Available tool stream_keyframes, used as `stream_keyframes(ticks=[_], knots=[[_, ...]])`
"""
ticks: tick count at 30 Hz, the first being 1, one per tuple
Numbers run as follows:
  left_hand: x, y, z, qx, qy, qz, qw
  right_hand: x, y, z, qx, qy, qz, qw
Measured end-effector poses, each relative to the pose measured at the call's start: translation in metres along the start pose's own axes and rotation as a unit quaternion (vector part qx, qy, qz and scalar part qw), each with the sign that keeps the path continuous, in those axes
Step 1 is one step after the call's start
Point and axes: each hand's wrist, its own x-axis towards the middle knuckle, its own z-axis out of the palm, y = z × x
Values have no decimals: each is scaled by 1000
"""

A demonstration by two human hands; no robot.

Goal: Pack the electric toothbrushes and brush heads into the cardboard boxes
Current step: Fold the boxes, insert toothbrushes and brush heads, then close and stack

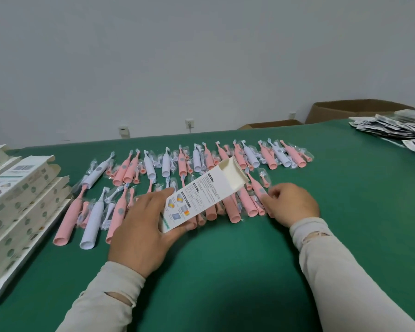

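Observation:
My left hand [141,226] grips the lower end of a white printed cardboard box [201,192], held tilted with its open end pointing up and to the right. My right hand [290,202] pinches a pink electric toothbrush [252,202] lying at the right of the near row. Several pink and white toothbrushes [168,164] and bagged brush heads [264,178] lie in two rows across the green table [225,271].
A stack of white printed boxes [17,195] lies at the left edge. A heap of printed leaflets [393,130] sits at the far right. Brown cartons [352,111] stand behind the table against the grey wall.

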Motion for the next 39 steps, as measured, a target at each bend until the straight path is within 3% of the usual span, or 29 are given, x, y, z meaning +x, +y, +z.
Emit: stream_keyframes(ticks=[3,9,11,13,15,18,20,23,27,33,39], knots=[[0,0,0,24,-21,13,999,7,-8,3,-72,-15,24,997],[2,0,-4,56,-18,6,998,5,-15,0,-77,22,56,995],[2,-1,-5,71,-17,-8,997,3,-15,-5,-42,63,61,995],[1,-2,-6,91,-11,-23,995,-1,-15,-11,106,106,55,987],[1,-3,-7,121,-5,-39,992,-8,-19,-17,374,97,15,922],[3,-6,-8,160,5,-59,985,-27,-34,-20,672,-60,-25,738],[4,-7,-9,170,12,-63,983,-37,-43,-16,729,-142,-56,667],[3,-7,-7,182,11,-53,982,-44,-52,-9,759,-213,-109,606],[3,-6,-6,182,11,-42,982,-48,-56,-4,747,-205,-114,622],[3,-9,-3,171,11,-42,984,-45,-52,-5,736,-167,-28,655],[3,-10,-5,168,13,-47,985,-38,-49,6,681,-161,-23,714]])
